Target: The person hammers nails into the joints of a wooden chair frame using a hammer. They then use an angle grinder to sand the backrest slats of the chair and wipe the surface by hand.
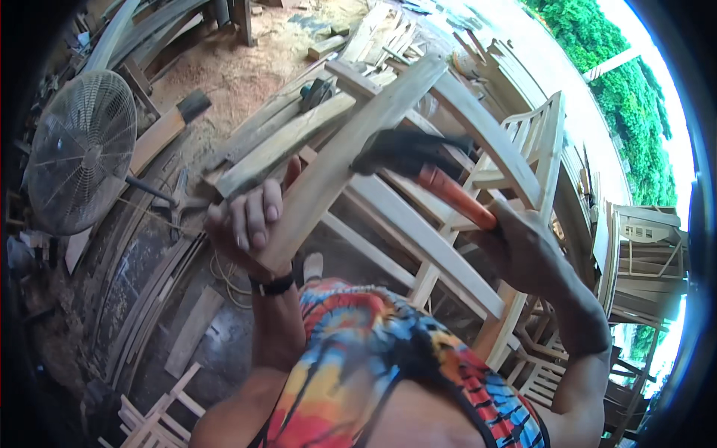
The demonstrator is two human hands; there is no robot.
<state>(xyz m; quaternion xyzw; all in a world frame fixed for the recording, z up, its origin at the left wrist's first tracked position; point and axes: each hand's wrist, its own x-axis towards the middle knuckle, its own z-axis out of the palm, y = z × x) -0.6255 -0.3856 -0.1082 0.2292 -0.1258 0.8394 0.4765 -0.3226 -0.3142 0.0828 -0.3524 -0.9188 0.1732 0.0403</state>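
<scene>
Orange-handled hammer (436,184) aslant, head toward upper left.

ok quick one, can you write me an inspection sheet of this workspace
Surface: dark, stained ground, with a pale brown patch farther off
Job's things: hammer with orange handle, its dark head blurred beside a wooden board; contact cannot be told; wooden frame just beyond the person
Clutter: long planks lying beyond the board; a loose short plank at left
Hands: right hand grips the hammer; left hand, fingers curled, is at the board's near end, grip unclear
Cables: thin cord looped on the ground at left
Surroundings: pedestal fan at left, slatted furniture at lower left, green foliage at upper right
</scene>
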